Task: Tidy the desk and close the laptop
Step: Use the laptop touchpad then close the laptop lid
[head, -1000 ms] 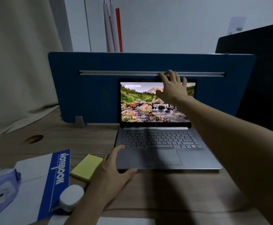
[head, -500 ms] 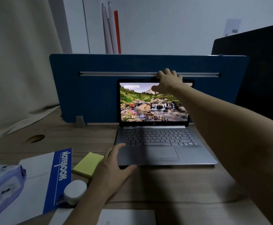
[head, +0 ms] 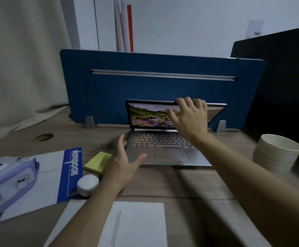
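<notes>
A person's right hand [head: 189, 118], fingers curled over the top edge, tips the lit screen of a silver laptop [head: 163, 139] forward at the tabletop's [head: 189, 184] far side; the left hand [head: 125, 161], open, steadies its near-left corner.

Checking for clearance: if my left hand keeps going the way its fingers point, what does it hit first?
Probably the laptop: the left hand points at its front-left corner, thumb already over the palm rest. Contact is unclear.
</notes>
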{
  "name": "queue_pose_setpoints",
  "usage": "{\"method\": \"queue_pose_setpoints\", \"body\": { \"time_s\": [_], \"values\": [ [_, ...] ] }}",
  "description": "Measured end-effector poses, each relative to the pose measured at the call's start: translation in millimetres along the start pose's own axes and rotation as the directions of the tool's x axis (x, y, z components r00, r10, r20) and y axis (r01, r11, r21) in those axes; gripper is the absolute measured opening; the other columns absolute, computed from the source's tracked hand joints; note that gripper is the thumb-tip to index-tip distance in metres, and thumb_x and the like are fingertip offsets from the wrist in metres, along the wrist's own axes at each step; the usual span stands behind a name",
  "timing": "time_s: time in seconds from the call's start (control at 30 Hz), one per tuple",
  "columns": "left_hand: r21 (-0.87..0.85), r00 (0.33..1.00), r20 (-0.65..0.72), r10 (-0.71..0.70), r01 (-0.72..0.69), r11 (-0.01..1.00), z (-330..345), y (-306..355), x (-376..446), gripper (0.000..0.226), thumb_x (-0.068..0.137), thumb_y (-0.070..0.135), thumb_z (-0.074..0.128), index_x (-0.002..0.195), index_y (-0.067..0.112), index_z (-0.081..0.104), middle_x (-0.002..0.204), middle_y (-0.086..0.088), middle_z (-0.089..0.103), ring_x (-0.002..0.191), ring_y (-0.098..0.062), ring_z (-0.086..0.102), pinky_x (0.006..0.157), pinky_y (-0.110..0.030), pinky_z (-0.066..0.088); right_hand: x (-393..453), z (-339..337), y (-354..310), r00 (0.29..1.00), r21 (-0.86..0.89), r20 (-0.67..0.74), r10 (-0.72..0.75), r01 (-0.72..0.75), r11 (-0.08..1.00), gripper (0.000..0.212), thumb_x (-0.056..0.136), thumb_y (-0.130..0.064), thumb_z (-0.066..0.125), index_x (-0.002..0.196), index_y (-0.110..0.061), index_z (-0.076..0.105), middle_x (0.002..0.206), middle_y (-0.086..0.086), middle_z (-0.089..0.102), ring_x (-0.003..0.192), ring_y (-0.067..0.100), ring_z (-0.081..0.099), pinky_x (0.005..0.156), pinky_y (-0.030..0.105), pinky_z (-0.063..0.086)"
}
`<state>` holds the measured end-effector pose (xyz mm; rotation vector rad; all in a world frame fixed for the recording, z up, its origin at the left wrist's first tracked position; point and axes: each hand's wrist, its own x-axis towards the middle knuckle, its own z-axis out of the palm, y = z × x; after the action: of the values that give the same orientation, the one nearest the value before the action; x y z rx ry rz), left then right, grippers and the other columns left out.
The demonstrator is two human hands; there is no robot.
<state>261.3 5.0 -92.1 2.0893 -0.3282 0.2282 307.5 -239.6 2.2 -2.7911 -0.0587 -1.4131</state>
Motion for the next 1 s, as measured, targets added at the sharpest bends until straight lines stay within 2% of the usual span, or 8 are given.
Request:
{"method": "queue_pose_setpoints", "body": {
  "time_s": [0.13,0.23,0.33,0.43,0.53,0.7,0.83,1.0],
  "values": [
    [-0.05,0.999,-0.02,-0.029,0.028,0.998,0,0,-3,0.089,0.079,0.083,0.03,0.151,0.042,-0.003,0.162,-0.005,0.022,0.141,-0.031,0.035,0.101,-0.038,0.03,-76,-13,-5,0.998,0.002,0.06,-0.011,0.011,1.0,0.039,0.095,-0.055,0.034,0.118,-0.028,0.051,0.111,-0.002,0.057,0.1,0.023,0.046,0.092,0.041,0.031],
    [-0.1,0.998,-0.065,-0.008,0.002,0.995,1,-2,-3,0.081,0.084,0.079,0.027,0.152,0.041,0.005,0.161,-0.002,0.025,0.141,-0.028,0.035,0.101,-0.035,0.03,-122,-13,5,0.958,0.12,0.275,-0.081,0.05,0.992,0.042,0.095,-0.055,0.032,0.126,-0.034,0.049,0.128,-0.007,0.055,0.115,0.019,0.047,0.099,0.038,0.03],
    [-0.132,0.996,-0.092,-0.009,-0.004,0.991,3,-4,-1,0.072,0.091,0.069,0.031,0.153,0.036,0.014,0.161,-0.002,0.027,0.141,-0.023,0.035,0.102,-0.031,0.028,-135,-17,18,0.868,0.303,0.495,-0.043,-0.127,0.944,0.044,0.094,-0.055,0.039,0.125,-0.03,0.058,0.135,-0.007,0.055,0.123,0.021,0.048,0.103,0.039,0.036],
    [-0.042,0.998,-0.059,0.002,-0.004,0.999,3,-7,1,0.068,0.093,0.069,0.032,0.15,0.033,0.025,0.157,-0.002,0.034,0.137,-0.023,0.04,0.105,-0.036,0.033,-142,-24,24,0.878,0.306,0.472,-0.076,-0.083,0.948,0.042,0.09,-0.045,0.058,0.125,-0.023,0.062,0.135,-0.002,0.058,0.122,0.025,0.052,0.103,0.04,0.04],
    [0.015,1.0,-0.024,-0.007,0.007,1.0,1,-8,5,0.069,0.09,0.069,0.036,0.147,0.031,0.032,0.155,-0.003,0.038,0.134,-0.025,0.044,0.108,-0.044,0.038,-144,-26,22,0.887,0.275,0.453,-0.085,-0.048,0.96,0.042,0.089,-0.04,0.06,0.127,-0.023,0.061,0.135,-0.001,0.058,0.122,0.025,0.051,0.103,0.041,0.041],
    [0.119,0.999,-0.027,0.045,-0.041,0.992,4,-6,3,0.052,0.096,0.053,0.046,0.142,0.029,0.042,0.151,-0.004,0.042,0.127,-0.024,0.048,0.094,-0.029,0.035,-145,-25,17,0.888,0.252,0.453,-0.08,-0.041,0.967,0.041,0.09,-0.04,0.057,0.128,-0.025,0.058,0.135,-0.003,0.057,0.123,0.022,0.05,0.104,0.039,0.039],
    [0.156,0.996,0.003,0.09,-0.09,0.984,5,1,-2,0.049,0.097,0.049,0.047,0.141,0.028,0.043,0.149,-0.001,0.042,0.116,-0.016,0.049,0.09,-0.028,0.035,-149,-26,9,0.898,0.234,0.432,-0.078,-0.028,0.972,0.041,0.091,-0.039,0.055,0.129,-0.021,0.058,0.133,0.0,0.058,0.121,0.024,0.051,0.102,0.038,0.037],
    [0.23,0.982,0.028,0.188,-0.19,0.955,-2,22,-9,0.04,0.099,0.039,0.049,0.136,0.023,0.049,0.147,0.002,0.042,0.131,-0.018,0.044,0.097,-0.025,0.032,-158,-41,-22,0.879,0.329,0.472,-0.057,-0.115,0.937,0.047,0.094,-0.038,0.053,0.135,-0.016,0.053,0.141,0.005,0.051,0.13,0.026,0.043,0.109,0.034,0.03]
  ]
}}
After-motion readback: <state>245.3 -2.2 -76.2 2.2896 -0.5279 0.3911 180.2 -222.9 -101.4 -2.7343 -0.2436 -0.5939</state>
